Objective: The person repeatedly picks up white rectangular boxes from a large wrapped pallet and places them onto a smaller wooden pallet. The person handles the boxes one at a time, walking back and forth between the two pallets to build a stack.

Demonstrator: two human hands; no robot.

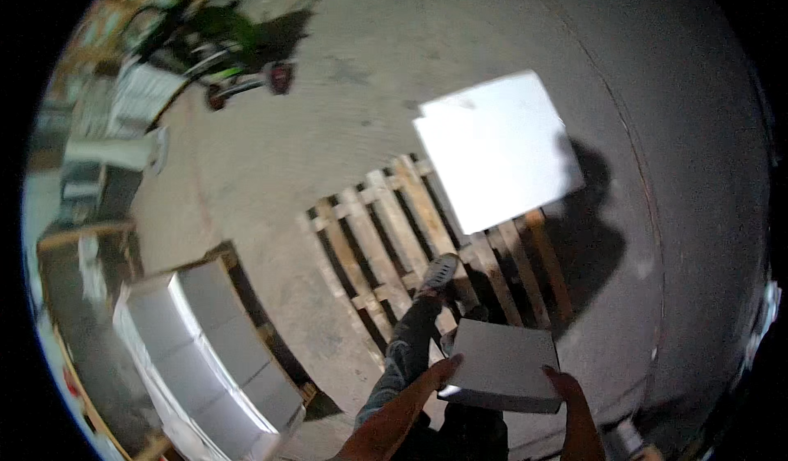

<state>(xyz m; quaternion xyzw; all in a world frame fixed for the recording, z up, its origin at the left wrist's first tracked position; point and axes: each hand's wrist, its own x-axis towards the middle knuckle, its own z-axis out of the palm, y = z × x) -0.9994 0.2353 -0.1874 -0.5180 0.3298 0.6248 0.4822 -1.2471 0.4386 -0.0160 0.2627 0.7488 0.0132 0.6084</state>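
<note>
A plain grey-white box (506, 364) is held level in front of my body, low in the picture. My left hand (446, 371) grips its left side and my right hand (561, 381) its right side, fingers closed round the edges. Below and ahead lies a slatted wooden pallet (365, 235), and one of my shoes (441, 273) is over its slats. On the pallet's far right part stands a bright white block or stack of boxes (502, 149), strongly lit on top.
At the lower left, several pale boxes (215, 354) sit close together on another wooden pallet. A green wheeled machine (222, 46) stands at the upper left. White stacked goods (135, 104) are beside it. A dark seam (611, 91) runs along the concrete floor at right.
</note>
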